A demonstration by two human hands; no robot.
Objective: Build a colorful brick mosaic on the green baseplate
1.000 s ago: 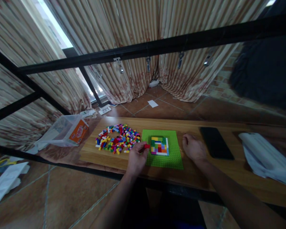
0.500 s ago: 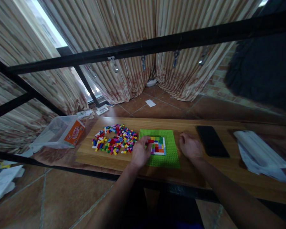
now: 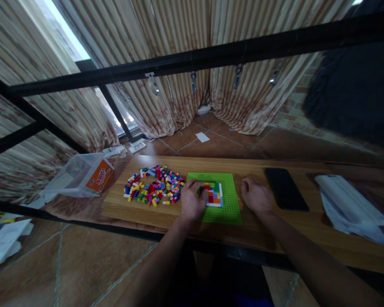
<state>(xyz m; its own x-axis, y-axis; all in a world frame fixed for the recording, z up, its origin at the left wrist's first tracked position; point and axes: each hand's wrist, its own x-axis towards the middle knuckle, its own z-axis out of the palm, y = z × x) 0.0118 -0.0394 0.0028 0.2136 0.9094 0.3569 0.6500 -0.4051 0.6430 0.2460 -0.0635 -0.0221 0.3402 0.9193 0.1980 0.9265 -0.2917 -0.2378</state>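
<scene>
My left hand (image 3: 192,200) is over the left part of a green studded baseplate (image 3: 224,215), thumb and fingers pinched around a red toy brick (image 3: 206,187). It hides the left side of a multicoloured block of toy bricks (image 3: 216,197), which has white along its right and front edges. Just to the left lies a spread pile of small coloured bricks (image 3: 160,187). My right hand (image 3: 256,196) rests on the wooden table right of the baseplate, fingers curled in with nothing visible in them.
A black phone (image 3: 286,189) lies right of my right hand, and a white packet (image 3: 352,204) farther right on the wooden table (image 3: 169,164). A clear plastic box (image 3: 73,175) with an orange label stands off the left end. A black metal rail (image 3: 179,62) crosses beyond the table.
My left hand has shifted slightly right over the brick block, the red brick moving along with its fingertips. My right hand stays where it was.
</scene>
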